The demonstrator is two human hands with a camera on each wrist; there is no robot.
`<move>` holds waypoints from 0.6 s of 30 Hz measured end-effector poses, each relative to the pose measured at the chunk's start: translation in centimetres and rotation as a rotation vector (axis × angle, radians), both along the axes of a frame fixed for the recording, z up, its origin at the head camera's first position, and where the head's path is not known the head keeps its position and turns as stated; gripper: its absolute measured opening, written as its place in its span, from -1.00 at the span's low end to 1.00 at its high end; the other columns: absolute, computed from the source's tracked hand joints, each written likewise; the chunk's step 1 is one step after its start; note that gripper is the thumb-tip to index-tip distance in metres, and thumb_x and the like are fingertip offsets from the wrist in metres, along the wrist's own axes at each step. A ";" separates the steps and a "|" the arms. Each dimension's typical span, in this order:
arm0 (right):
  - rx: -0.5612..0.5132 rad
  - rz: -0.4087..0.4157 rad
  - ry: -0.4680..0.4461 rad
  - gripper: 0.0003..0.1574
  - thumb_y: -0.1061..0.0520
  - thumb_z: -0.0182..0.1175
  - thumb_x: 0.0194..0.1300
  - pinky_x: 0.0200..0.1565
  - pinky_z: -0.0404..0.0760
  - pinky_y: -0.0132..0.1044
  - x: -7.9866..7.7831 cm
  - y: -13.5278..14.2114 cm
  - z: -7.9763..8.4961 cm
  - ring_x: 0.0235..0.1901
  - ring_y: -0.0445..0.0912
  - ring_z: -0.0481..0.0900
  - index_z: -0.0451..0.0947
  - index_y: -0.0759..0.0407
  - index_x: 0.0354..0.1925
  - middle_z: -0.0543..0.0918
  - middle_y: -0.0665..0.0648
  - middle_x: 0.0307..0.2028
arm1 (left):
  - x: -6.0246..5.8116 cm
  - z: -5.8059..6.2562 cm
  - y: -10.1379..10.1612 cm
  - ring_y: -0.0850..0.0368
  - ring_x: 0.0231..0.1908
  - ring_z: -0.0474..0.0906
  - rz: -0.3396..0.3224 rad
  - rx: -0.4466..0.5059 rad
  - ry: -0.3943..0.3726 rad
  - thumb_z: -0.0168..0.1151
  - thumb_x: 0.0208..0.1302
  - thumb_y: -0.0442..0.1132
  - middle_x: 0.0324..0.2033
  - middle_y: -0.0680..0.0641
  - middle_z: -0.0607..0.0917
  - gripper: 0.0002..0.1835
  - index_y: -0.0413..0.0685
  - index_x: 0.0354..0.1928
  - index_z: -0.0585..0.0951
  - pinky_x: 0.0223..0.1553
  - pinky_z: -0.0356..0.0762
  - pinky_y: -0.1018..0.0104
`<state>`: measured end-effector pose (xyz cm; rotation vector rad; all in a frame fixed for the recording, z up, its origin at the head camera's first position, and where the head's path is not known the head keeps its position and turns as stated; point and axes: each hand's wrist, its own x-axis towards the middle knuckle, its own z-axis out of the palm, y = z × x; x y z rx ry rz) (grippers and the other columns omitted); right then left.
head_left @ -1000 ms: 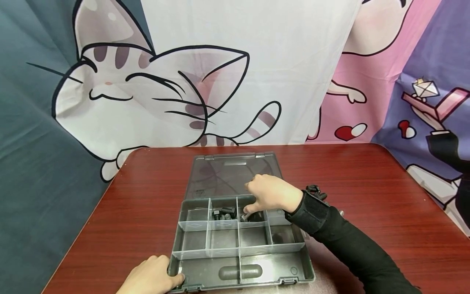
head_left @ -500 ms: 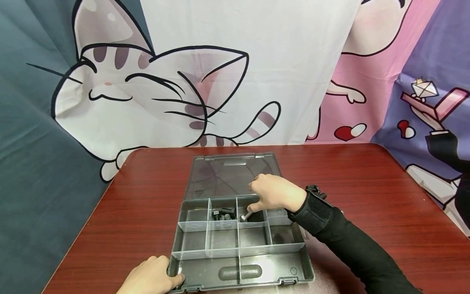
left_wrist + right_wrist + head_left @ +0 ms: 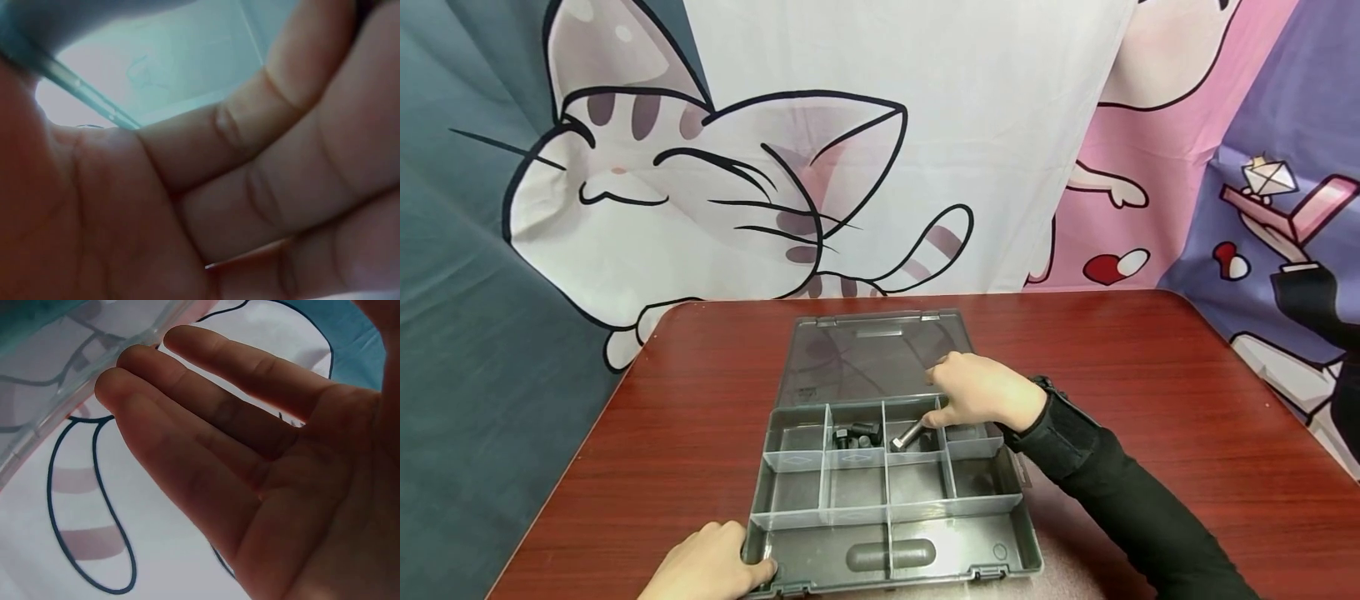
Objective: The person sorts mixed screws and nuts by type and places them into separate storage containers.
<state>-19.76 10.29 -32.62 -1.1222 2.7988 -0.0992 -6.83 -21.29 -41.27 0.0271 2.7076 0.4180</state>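
Note:
My left hand (image 3: 707, 562) grips the front left corner of a grey plastic organizer box (image 3: 820, 571), thumb over the wall. In the left wrist view its fingers (image 3: 269, 181) curl beside the box's wall (image 3: 87, 94). A hex bolt (image 3: 907, 437) lies slanted in a back-row compartment, its head toward the front left. My right hand (image 3: 981, 392) is over the back right of the box, thumb tip right by the bolt's far end. The right wrist view shows its fingers (image 3: 187, 456) nearly straight and together, with nothing between them. Several dark bolts (image 3: 859, 435) lie one compartment left.
The box's translucent lid (image 3: 880, 354) lies folded back on the reddish-brown table (image 3: 722, 400). Thin dividers (image 3: 850, 511) split the box into compartments. A printed cat curtain (image 3: 1000, 125) hangs behind the table's far edge.
My right hand has shifted right and slightly up, uncovering more of the bolt, which stays in its compartment. The left hand and box have not moved.

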 end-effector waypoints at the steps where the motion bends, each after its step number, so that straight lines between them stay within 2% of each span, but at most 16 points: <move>1: 0.001 -0.006 -0.001 -0.43 -0.15 0.31 0.00 -0.28 0.50 -0.16 0.0 0.2 -0.1 -0.31 0.01 0.55 0.59 0.27 -0.17 0.59 0.15 -0.31 | 0.0 0.0 0.0 0.03 -0.60 0.41 -0.002 0.000 0.012 0.32 -0.13 0.12 -0.62 -0.02 0.47 -0.55 -0.16 -0.54 0.50 -0.51 0.37 0.03; 4: -0.008 -0.012 -0.003 -0.48 -0.13 0.32 -0.02 -0.33 0.50 -0.17 -0.2 0.8 -0.3 -0.39 -0.03 0.55 0.60 0.26 -0.26 0.57 0.11 -0.39 | 0.1 -0.1 0.0 0.04 -0.60 0.41 -0.005 0.000 0.024 0.32 -0.14 0.12 -0.63 -0.01 0.47 -0.56 -0.14 -0.56 0.49 -0.52 0.37 0.04; 8: -0.032 -0.024 -0.022 -0.55 -0.11 0.33 -0.02 -0.36 0.50 -0.19 -0.3 1.5 -0.6 -0.42 -0.06 0.54 0.59 0.23 -0.32 0.56 0.10 -0.42 | -0.1 -0.1 -0.1 0.02 -0.59 0.41 -0.001 0.005 -0.014 0.32 -0.12 0.13 -0.62 -0.02 0.47 -0.55 -0.16 -0.54 0.49 -0.51 0.37 0.02; 11: -0.035 -0.045 -0.034 -0.52 -0.10 0.33 -0.01 -0.32 0.51 -0.18 -0.4 2.2 -0.6 -0.36 -0.03 0.57 0.60 0.27 -0.26 0.60 0.15 -0.36 | -0.1 -0.2 0.0 0.02 -0.59 0.41 -0.001 0.007 -0.022 0.32 -0.11 0.13 -0.61 -0.02 0.47 -0.54 -0.16 -0.53 0.49 -0.51 0.37 0.02; 15: -0.030 -0.064 -0.027 -0.49 -0.10 0.33 -0.02 -0.33 0.52 -0.18 -0.5 3.6 -0.8 -0.39 -0.04 0.57 0.61 0.29 -0.25 0.60 0.15 -0.38 | 0.0 -0.1 0.0 0.02 -0.59 0.41 -0.003 0.007 -0.003 0.32 -0.12 0.13 -0.62 -0.02 0.46 -0.55 -0.15 -0.54 0.49 -0.52 0.36 0.02; 18: -0.036 -0.078 -0.016 -0.54 -0.09 0.34 -0.03 -0.42 0.49 -0.22 -0.6 4.6 -1.0 -0.50 -0.10 0.51 0.59 0.27 -0.34 0.54 0.08 -0.53 | 0.0 -0.1 0.0 0.04 -0.60 0.40 -0.001 0.013 0.003 0.32 -0.12 0.11 -0.63 -0.01 0.45 -0.56 -0.14 -0.55 0.48 -0.53 0.36 0.04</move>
